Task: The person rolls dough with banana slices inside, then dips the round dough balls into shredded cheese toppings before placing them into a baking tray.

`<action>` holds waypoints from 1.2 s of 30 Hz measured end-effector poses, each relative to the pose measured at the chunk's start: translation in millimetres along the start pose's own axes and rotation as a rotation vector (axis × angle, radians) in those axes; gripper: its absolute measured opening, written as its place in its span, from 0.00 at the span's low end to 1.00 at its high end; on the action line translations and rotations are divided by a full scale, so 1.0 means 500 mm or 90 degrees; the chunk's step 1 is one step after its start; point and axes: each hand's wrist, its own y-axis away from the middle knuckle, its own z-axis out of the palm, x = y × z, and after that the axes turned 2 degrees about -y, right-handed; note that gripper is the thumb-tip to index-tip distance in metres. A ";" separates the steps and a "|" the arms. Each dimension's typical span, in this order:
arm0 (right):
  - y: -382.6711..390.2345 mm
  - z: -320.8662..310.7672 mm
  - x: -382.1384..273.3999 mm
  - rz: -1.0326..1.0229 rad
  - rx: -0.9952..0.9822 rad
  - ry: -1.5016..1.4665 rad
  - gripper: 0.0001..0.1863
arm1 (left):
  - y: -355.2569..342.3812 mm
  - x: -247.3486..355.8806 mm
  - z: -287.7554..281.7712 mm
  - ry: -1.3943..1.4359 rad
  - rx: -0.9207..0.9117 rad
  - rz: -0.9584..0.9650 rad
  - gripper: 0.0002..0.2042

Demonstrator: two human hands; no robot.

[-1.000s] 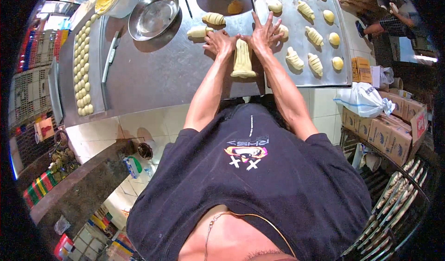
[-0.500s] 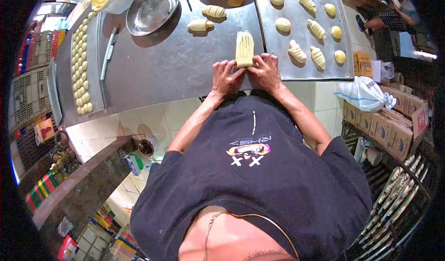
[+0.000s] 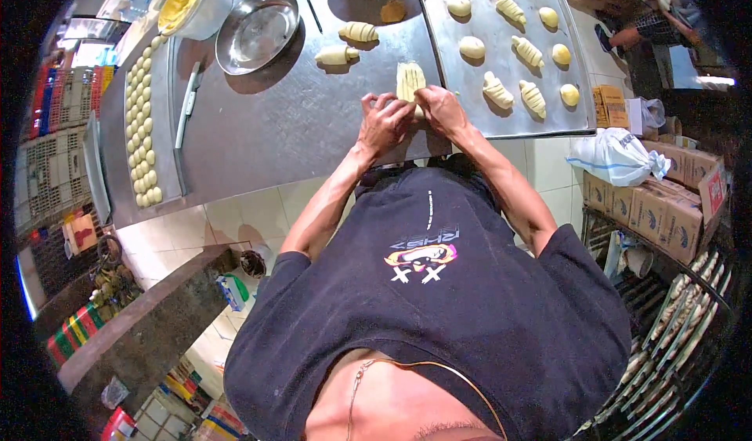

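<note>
A flat strip of dough [image 3: 410,77] with lengthwise slits lies on the metal table near its front edge. My left hand [image 3: 384,124] has its fingers curled over the near left corner of the strip, where the dough is turned up into a roll. At the near right side my right hand [image 3: 442,112] pinches the dough, its fingertips partly hidden behind the knuckles. Just beyond, two rolled pieces of dough, one smooth-ended [image 3: 337,55] and one ridged [image 3: 359,32], rest on the table beside a small brownish lump [image 3: 393,11].
At right, a baking tray [image 3: 501,128] bears shaped rolls and round dough balls. Left are a steel bowl [image 3: 258,32], a white tub of yellow filling [image 3: 205,14], a long pale-handled tool [image 3: 188,104] and a tray [image 3: 168,171] with rows of small dough balls.
My right hand has shifted up and inward over the strip, covering more of its right side. The strip's near end is rolled a little further. The whole view has shifted slightly.
</note>
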 end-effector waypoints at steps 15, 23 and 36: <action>0.142 -0.019 -0.061 -0.073 -0.130 -0.109 0.12 | 0.102 0.055 -0.023 0.107 -0.099 -0.003 0.18; 0.076 -0.036 -0.067 -0.118 0.055 0.239 0.09 | 0.031 0.057 -0.030 -0.043 -0.053 -0.204 0.22; -0.076 -0.032 0.033 -0.023 0.194 0.468 0.08 | -0.131 -0.062 0.052 -0.131 0.134 -0.258 0.16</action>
